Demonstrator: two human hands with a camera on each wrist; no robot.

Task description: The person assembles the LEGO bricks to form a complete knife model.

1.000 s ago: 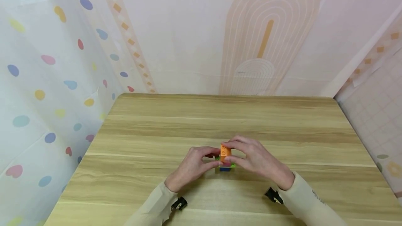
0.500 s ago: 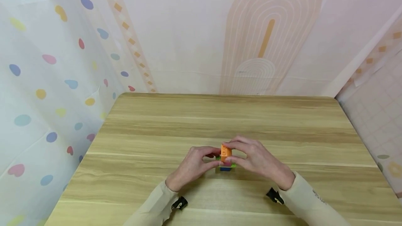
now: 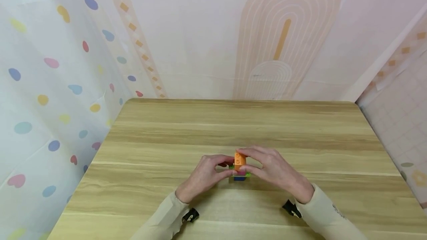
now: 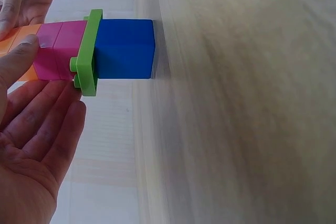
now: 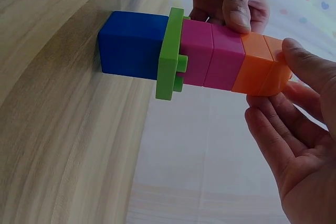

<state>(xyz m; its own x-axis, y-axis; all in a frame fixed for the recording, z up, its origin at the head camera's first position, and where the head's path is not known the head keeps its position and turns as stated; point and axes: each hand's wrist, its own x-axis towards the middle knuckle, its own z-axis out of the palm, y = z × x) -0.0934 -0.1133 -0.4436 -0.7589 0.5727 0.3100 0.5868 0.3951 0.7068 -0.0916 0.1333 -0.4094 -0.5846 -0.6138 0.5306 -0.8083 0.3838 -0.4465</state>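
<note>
A tower of toy building bricks stands on the table, with a blue brick [image 4: 126, 51] at its foot and a wider light green plate [image 5: 168, 61] above that. Two pink bricks [image 5: 212, 56] follow, then orange bricks [image 3: 239, 161] at the top. My left hand [image 3: 207, 173] grips the tower from the left, its thumb across where pink meets orange and its other fingers behind. From the right, my right hand [image 3: 273, 166] pinches the uppermost orange brick between thumb and fingers. Round studs show on the orange brick's face in the head view.
The wood-grain table [image 3: 150, 129] extends around the tower. A patterned curtain [image 3: 200, 40] hangs behind its far edge, and another with coloured spots [image 3: 53, 146] is at the left. A black strap piece [image 3: 191, 215] sits at each sleeve cuff.
Both hands and the tower keep nearly the same place. My right index finger has shifted very slightly at the top of the orange brick.
</note>
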